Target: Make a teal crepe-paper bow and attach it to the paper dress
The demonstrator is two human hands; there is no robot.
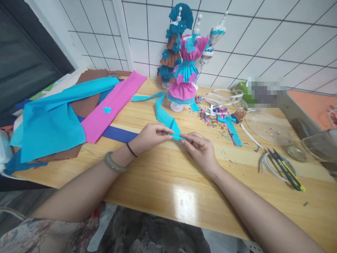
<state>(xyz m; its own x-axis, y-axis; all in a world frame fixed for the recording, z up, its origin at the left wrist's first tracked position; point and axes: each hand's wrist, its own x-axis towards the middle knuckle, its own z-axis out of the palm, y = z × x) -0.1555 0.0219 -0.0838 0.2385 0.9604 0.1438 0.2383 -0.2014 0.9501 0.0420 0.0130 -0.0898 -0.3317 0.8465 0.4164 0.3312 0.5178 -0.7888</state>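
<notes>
A long turquoise paper strip (165, 116) runs in folds from the middle of the table up to my fingers. My left hand (155, 136) pinches its near end between thumb and fingers. Close beside it, my right hand (200, 149) pinches the same end from the right, so a short stretch shows between the fingertips. Behind the strip stands a small figure in a pink and turquoise paper dress (183, 90) with flower cutouts. Another figure in a brown and teal dress (172, 56) is behind it, to the left.
Turquoise sheets (52, 123) and a pink sheet (113, 109) lie at left over brown and blue paper. Paper scraps (213, 114) litter the back right. Thread snips (286, 170), a clear round plate (268, 128) and a glass jar (321, 144) are at right.
</notes>
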